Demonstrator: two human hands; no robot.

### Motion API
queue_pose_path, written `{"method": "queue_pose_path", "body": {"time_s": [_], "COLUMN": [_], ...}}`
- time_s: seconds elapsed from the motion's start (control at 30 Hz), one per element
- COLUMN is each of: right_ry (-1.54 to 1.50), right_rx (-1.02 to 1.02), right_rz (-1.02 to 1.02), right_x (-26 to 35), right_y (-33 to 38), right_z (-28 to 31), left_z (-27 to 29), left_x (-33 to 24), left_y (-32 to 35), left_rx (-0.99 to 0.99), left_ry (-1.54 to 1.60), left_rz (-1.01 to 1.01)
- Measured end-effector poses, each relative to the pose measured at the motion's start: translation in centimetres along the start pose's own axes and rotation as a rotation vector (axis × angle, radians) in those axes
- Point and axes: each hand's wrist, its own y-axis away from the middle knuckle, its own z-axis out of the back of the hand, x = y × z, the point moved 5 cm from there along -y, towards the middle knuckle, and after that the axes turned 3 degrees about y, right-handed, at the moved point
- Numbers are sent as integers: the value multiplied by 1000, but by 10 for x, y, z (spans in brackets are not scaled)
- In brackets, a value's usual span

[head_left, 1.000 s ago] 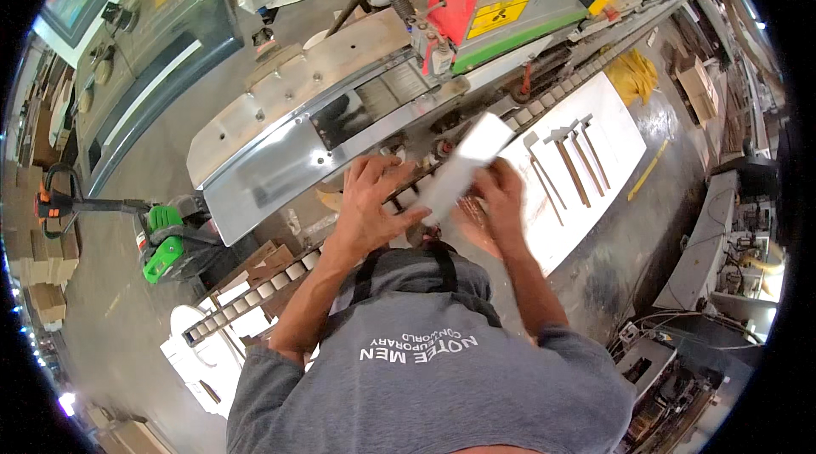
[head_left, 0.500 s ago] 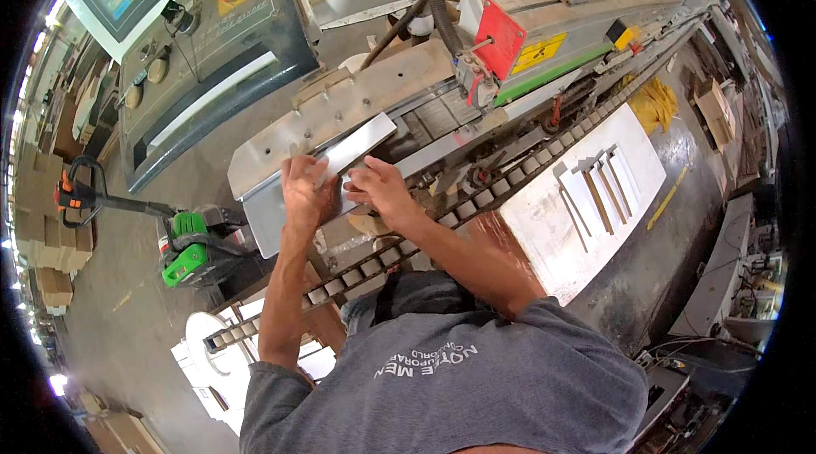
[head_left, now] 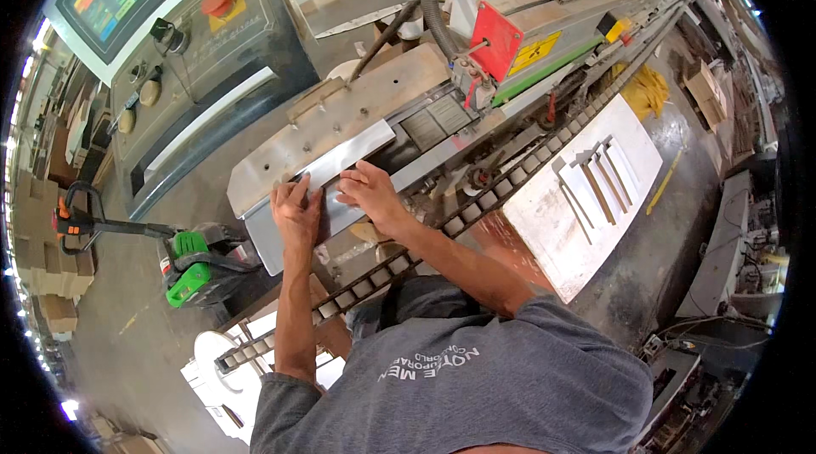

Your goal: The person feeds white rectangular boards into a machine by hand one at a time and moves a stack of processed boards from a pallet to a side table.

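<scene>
"Your two hands, what do they do?"

"My left hand [head_left: 296,209] is at the left end of one white panel [head_left: 361,146], with bent fingers which seem to touch it. My right hand [head_left: 374,195] is just beside its lower edge, the fingers half curled. (Whether either hand really grasps, I cannot tell.)"

"And where lies this panel?"

"It lies along one tan plate [head_left: 365,95], upon one metal bed [head_left: 338,214]."

"Please count the other things."

"To my right is one white board [head_left: 544,233], and on it at least four thin strips [head_left: 597,190] (they are close together, so the exact count is difficult). One roller track [head_left: 467,214] runs between board and bed. Beyond the board I see one yellow cloth [head_left: 643,95]."
</scene>
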Motion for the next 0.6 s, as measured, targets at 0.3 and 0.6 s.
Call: {"method": "queue_pose_path", "body": {"time_s": [0.3,0.6], "right_ry": [93,155], "right_rx": [-15,-107], "right_rz": [107,191], "right_x": [11,31], "right_y": [-2,-23], "right_z": [14,74], "left_z": [-16,-65], "left_x": [-15,-49], "left_y": [-12,-36], "left_rx": [28,23], "left_ry": [99,111], "left_rz": [-19,-96]}}
